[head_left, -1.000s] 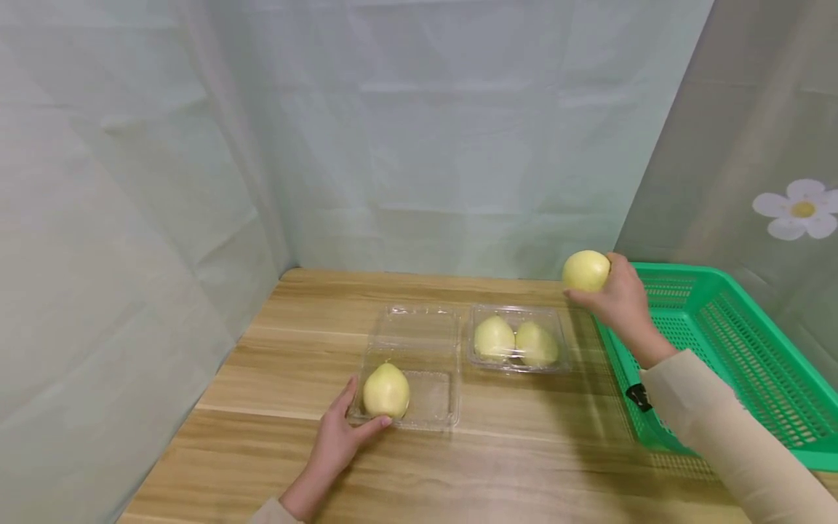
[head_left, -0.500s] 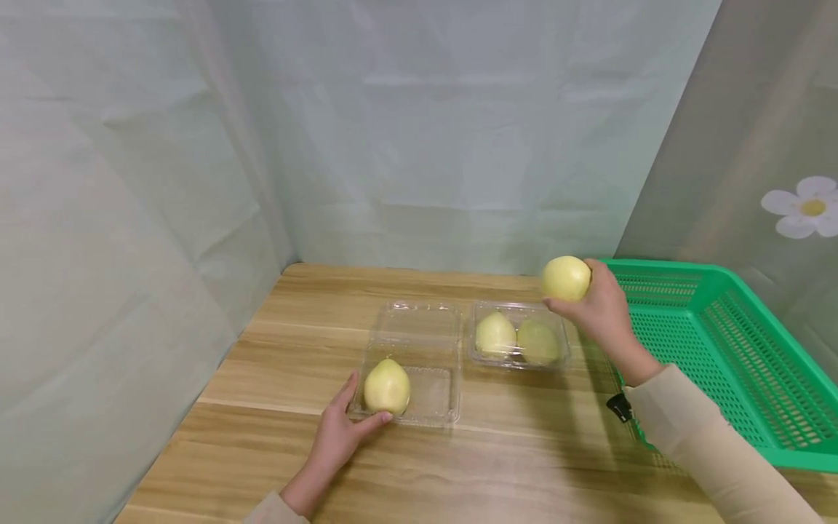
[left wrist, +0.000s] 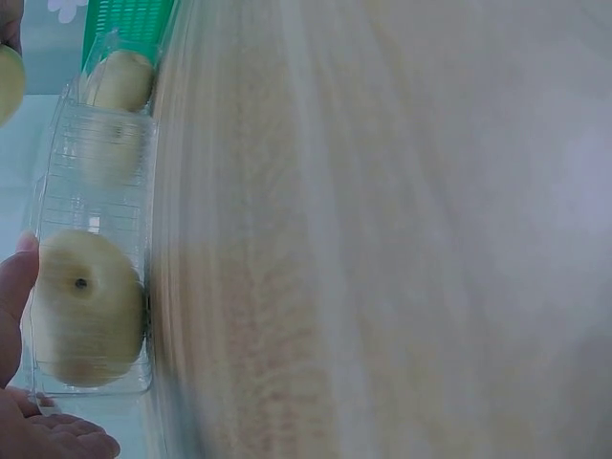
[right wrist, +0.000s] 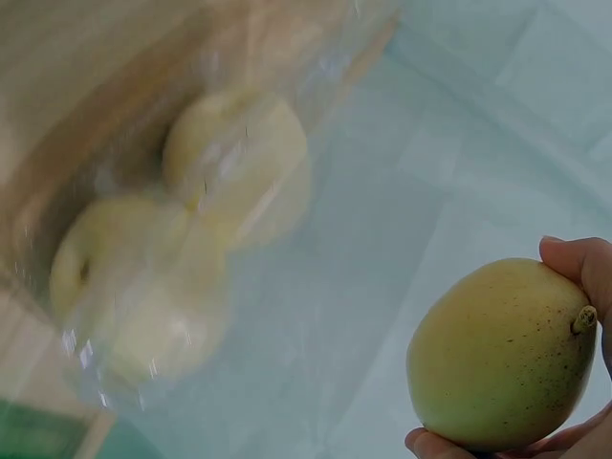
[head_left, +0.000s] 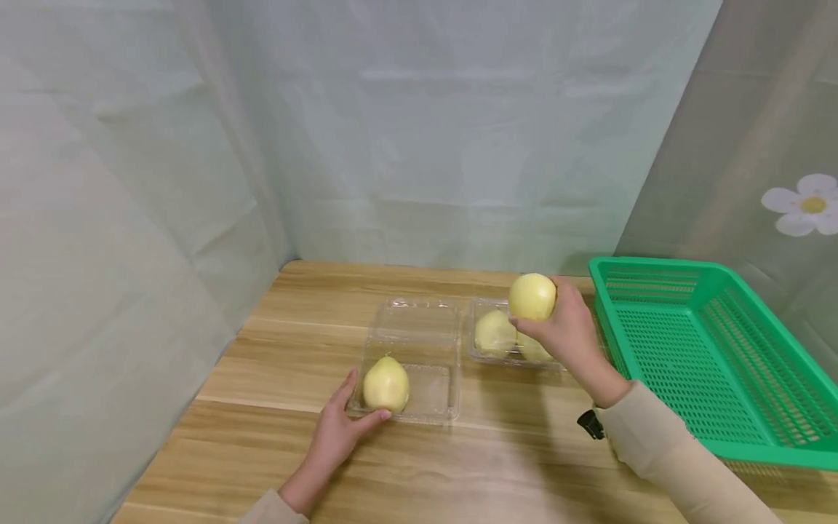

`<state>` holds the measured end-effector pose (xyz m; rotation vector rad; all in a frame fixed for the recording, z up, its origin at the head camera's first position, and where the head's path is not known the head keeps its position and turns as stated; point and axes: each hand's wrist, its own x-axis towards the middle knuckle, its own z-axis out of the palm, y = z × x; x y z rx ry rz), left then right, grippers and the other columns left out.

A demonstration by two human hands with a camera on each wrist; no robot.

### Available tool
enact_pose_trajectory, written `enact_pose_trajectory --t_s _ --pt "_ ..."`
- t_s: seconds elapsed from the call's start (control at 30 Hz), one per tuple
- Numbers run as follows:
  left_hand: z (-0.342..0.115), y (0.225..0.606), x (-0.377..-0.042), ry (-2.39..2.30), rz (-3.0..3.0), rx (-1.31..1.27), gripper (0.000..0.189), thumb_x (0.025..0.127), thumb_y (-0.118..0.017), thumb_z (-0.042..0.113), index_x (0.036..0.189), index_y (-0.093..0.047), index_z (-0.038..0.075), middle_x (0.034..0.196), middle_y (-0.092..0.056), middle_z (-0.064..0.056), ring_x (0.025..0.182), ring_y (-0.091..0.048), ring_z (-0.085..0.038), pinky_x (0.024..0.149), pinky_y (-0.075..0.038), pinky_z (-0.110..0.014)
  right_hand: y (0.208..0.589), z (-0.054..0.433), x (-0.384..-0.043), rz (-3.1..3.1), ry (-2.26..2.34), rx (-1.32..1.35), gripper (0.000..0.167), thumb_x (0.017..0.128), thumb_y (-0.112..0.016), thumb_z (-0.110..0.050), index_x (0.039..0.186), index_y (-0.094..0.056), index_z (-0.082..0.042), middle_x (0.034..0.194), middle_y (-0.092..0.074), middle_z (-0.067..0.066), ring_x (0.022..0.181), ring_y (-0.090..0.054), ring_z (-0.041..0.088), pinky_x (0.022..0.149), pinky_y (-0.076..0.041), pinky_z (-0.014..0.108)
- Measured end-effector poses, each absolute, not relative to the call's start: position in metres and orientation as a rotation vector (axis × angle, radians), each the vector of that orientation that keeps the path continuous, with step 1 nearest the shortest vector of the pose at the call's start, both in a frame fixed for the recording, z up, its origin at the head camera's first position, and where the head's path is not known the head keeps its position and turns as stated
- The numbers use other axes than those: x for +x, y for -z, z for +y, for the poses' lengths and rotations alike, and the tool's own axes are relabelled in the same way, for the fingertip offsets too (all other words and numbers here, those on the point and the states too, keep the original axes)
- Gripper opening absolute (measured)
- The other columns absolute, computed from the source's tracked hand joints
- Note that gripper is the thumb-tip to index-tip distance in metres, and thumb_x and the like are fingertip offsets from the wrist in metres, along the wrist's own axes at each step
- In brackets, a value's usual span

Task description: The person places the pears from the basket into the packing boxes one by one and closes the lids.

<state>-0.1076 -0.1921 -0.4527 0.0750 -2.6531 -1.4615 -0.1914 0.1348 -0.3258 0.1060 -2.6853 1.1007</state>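
Note:
A yellow-green pear (head_left: 532,296) is held up in my right hand (head_left: 568,331), thumb and fingers round its sides. In the right wrist view, this pear (right wrist: 502,356) shows its short stem and brown specks. Below it stands a closed clear plastic clamshell (head_left: 482,352) with two pears inside, one partly hidden by my right hand. To the left lies an open clamshell (head_left: 428,393), lid laid back, with one pear (head_left: 386,386) in its left half. My left hand (head_left: 335,433) rests at that box's front left corner, its thumb (left wrist: 17,282) extended against the front edge.
A green plastic basket (head_left: 674,349) stands at the right of the wooden table (head_left: 275,407). Beside the right sleeve shows a small black object (head_left: 591,424). Pale cloth (head_left: 458,145) hangs behind the table's back edge.
My right hand has carried the pear leftward and slightly down, from near the basket to over the closed clamshell. The left hand and open clamshell have stayed in place.

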Motion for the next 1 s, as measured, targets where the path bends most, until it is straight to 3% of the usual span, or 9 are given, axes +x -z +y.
enact_pose_trajectory --t_s 0.37,0.67,1.0 --pt "-0.192 0.455 -0.106 1.474 -2.649 0.081 0.099 0.070 -0.083 0.027 0.143 -0.028 -0.010 0.150 -0.025 -0.027 0.138 -0.026 -0.042 0.113 -0.024 -0.050 0.348 0.105 -0.180 -2.698 -1.131 0.185 0.077 0.066 -0.084 -0.020 0.127 -0.045 0.007 0.113 -0.056 0.026 0.101 -0.055 0.039 0.079 -0.052 0.052" --pt "-0.194 0.455 -0.104 1.454 -2.652 0.080 0.099 0.070 -0.083 0.027 0.143 -0.029 -0.010 0.150 -0.026 -0.028 0.137 -0.027 -0.043 0.112 -0.026 -0.049 0.367 0.084 -0.172 -2.702 -1.237 0.197 0.084 0.065 -0.084 -0.020 0.132 -0.042 0.005 0.122 -0.054 0.022 0.106 -0.057 0.037 0.084 -0.052 0.053" --pt "-0.194 0.454 -0.103 1.440 -2.638 0.067 0.097 0.069 -0.083 0.026 0.141 -0.030 -0.012 0.149 -0.027 -0.029 0.137 -0.028 -0.043 0.112 -0.027 -0.048 0.381 0.057 -0.167 -2.710 -1.318 0.190 0.081 0.061 -0.086 -0.019 0.128 -0.046 0.005 0.116 -0.058 0.019 0.100 -0.059 0.034 0.082 -0.053 0.051"
